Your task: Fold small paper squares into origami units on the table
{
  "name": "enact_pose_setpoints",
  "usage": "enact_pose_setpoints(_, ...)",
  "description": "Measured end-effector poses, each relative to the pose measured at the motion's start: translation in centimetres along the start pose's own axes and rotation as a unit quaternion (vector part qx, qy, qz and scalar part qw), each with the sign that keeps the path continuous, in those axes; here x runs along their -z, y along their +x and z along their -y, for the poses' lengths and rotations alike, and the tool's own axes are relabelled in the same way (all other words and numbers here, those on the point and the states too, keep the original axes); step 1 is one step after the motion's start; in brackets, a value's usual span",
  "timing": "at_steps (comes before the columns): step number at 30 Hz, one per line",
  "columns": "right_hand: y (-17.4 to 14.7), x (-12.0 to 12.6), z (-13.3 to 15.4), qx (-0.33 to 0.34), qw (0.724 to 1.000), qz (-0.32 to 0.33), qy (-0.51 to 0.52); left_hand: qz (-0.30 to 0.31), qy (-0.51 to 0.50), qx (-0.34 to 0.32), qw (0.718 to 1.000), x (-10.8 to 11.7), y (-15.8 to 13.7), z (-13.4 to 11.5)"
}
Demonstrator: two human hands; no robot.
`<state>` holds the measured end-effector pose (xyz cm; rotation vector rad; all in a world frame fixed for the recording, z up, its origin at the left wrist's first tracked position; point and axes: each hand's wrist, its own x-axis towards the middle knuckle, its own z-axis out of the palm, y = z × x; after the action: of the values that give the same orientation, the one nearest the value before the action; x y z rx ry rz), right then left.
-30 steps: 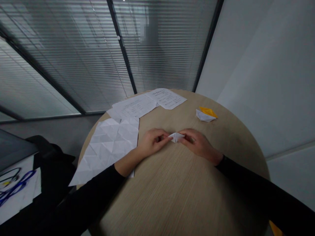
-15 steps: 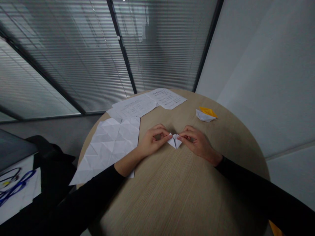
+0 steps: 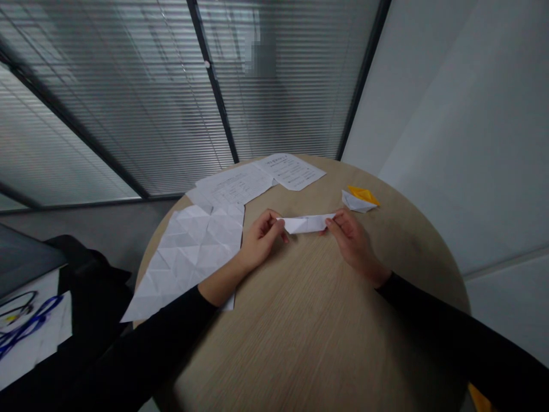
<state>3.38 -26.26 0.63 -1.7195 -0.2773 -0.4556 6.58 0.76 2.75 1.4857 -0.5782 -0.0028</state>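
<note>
Spread at left of the frame, over the rim of a round wooden table (image 3: 291,332), a creased white sheet (image 3: 193,246), with printed pages (image 3: 244,182) adjoining toward upper center; just left of the frame's middle, a left hand (image 3: 261,239) drawn into a pinch, with thumb in front and fingers curled behind, nothing but folded paper in the grip; stretched across mid-frame, a folded white paper strip (image 3: 306,224), likely feather-light, crisp along the creases yet easily crushed or torn, so probably best taken flat by its two ends, without a hard squeeze or tug; set lengthwise between both sets of fingertips, with ends caught under the thumbs and middle span uncovered; at the strip's right end, a right hand (image 3: 352,245) in a similar pinch, with thumb on the near face and other fingers mostly hidden behind the paper; farther right and slightly higher in the frame, side by side on the table, a white folded piece (image 3: 357,203) and a yellow folded piece (image 3: 363,195)
</note>
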Motion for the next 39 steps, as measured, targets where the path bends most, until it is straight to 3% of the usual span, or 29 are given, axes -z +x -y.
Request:
enact_pose_setpoints(3,-0.5,-0.4,0.2,-0.007,1.000,0.019,-0.012,0.013,-0.003,0.008,1.000,-0.1,-0.1,-0.4)
enact_pose_setpoints(8,-0.7,-0.3,0.9,0.007,0.998,0.039,-0.059,0.030,0.102,-0.001,0.994,-0.2,-0.3,-1.0)
enact_pose_setpoints(14,-0.8,-0.3,1.6,0.011,0.994,0.061,-0.091,0.015,0.096,-0.027,0.995,0.1,-0.3,-1.0)
enact_pose_setpoints(25,-0.8,-0.1,1.6,0.067,0.986,0.070,-0.135,0.043,0.112,-0.006,0.993,0.2,-0.4,-1.2)
enact_pose_setpoints(33,-0.6,0.3,1.1,0.029,0.993,0.032,-0.108,0.040,0.148,-0.028,0.988,0.0,-0.5,-0.6)
enact_pose_setpoints(39,-0.8,0.1,0.8,0.040,0.989,0.078,-0.118,0.044,0.173,-0.057,0.982,0.0,-0.5,-0.5)
